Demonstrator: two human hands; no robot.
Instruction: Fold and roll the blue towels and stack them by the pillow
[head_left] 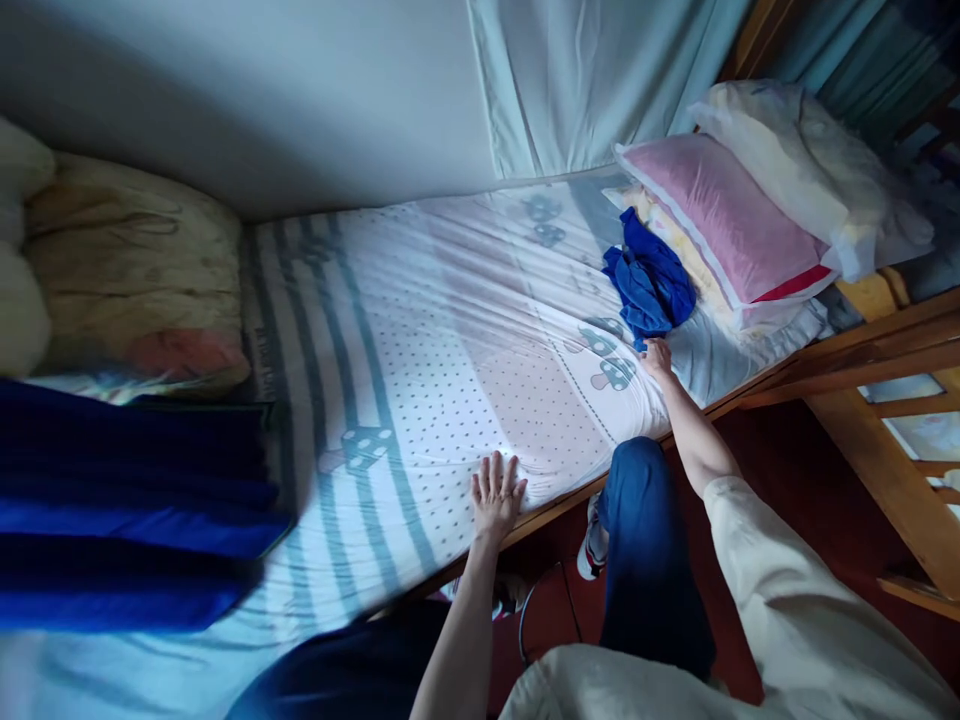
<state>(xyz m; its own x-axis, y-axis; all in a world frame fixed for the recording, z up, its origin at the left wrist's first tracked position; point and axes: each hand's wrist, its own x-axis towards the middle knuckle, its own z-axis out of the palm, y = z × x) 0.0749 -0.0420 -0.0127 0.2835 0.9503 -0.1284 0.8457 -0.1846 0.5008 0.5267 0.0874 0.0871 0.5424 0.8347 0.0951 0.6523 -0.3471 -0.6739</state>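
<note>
My left hand (495,492) lies flat with its fingers spread on the dotted part of the patterned bed sheet (442,390), near the mattress's front edge. Farther right, my right hand (657,358) is closed on the sheet by the same edge. Folds in the fabric run leftward from that hand, pulled tight past the printed mushrooms. A crumpled blue cloth (652,280) lies just beyond my right hand, its lower tip against the fingers.
A pink pillow (720,205) and a cream bundle in clear plastic (795,150) are piled at the right end. Folded bedding (135,260) and dark blue fabric (112,510) occupy the left. A wooden bed rail (862,350) borders the right; a pale curtain (592,80) hangs behind.
</note>
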